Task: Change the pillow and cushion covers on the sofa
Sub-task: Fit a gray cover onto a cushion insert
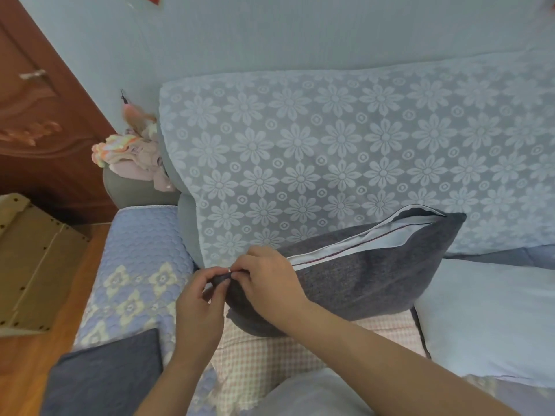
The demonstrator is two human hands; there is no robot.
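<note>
Pinching at the left corner of a dark grey cushion (pixel 369 277), both hands meet at the end of its zip seam. Left hand (pixel 199 298): fingers curled, thumb and fingertips gripping the corner fabric of the grey cover. Right hand (pixel 270 283): fingers curled over the same corner, pinching a small pale bit there (probably the zip pull; too small to be sure).

Cushion stands on its long edge on the sofa seat, leaning back against the backrest. Its top seam gapes along most of its length, showing a light blue inner pillow (pixel 378 244) and a thin dark red line of zip tape.

Backrest is draped with a blue cover with a white flower print (pixel 330 145). Seat under the cushion carries a pink-and-white checked cloth (pixel 264 364). Just right of the cushion, a plain light blue pillow (pixel 486 319) lies on the seat, touching or nearly touching it.

Sofa armrest at left wears a quilted blue cover with cream diamond motifs (pixel 135 265); a folded dark grey fabric piece (pixel 105 376) rests on its near end. Bundle of pastel clothing (pixel 132 157) sits on the far end of the armrest. Brown carved wooden door (pixel 36 121) beyond, a cardboard box (pixel 33 259) on the wooden floor.
</note>
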